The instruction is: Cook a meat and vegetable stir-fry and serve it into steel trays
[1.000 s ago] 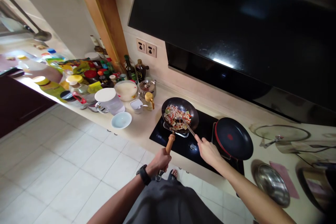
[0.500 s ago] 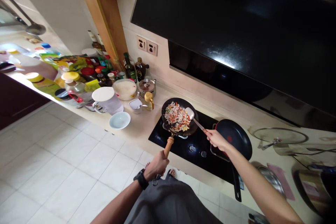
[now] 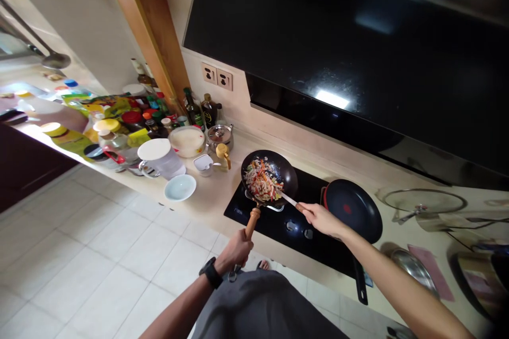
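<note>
The left hand [image 3: 237, 250] is closed in a fist around the wooden handle [image 3: 252, 222] of a black wok [image 3: 287, 176], probably to steady the pan against the stirring. The right hand [image 3: 322, 221] reaches across with its fingers wrapped around the end of a metal spatula [image 3: 289, 200], whose blade is hidden among the food. This long grip seems to keep the hand away from the heat. The wok sits on the left side of a black glass hob [image 3: 274, 225], near the worktop's back wall. It holds a glistening heap of stir-fry [image 3: 262, 181], pale shreds flecked with orange, red and green. Just to the right, a dark frying pan [image 3: 353, 210] with a red rim rests on the hob, its black handle [image 3: 360, 287] jutting past the worktop's front edge. Left of the hob stand a pale blue bowl [image 3: 180, 187] and a lidded jug [image 3: 161, 159].
</note>
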The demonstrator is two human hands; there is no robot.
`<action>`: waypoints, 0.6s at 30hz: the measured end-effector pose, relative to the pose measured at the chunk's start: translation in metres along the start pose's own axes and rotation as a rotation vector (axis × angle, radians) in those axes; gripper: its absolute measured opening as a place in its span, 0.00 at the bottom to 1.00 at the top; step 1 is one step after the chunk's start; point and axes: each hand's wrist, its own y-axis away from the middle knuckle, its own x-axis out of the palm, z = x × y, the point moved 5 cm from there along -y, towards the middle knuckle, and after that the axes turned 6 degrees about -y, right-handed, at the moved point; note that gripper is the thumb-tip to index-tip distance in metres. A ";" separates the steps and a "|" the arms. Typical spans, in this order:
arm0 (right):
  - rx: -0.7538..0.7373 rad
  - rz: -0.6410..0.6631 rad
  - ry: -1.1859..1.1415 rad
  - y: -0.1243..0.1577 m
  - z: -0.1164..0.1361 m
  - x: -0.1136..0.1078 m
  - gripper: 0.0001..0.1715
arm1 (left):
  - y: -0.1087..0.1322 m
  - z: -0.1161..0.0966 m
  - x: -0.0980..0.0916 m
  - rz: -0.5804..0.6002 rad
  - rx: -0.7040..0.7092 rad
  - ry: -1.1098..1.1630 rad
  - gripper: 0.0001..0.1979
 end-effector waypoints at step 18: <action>-0.084 0.039 1.049 0.034 0.047 -0.082 0.29 | -0.035 0.013 0.027 0.148 0.053 0.284 0.13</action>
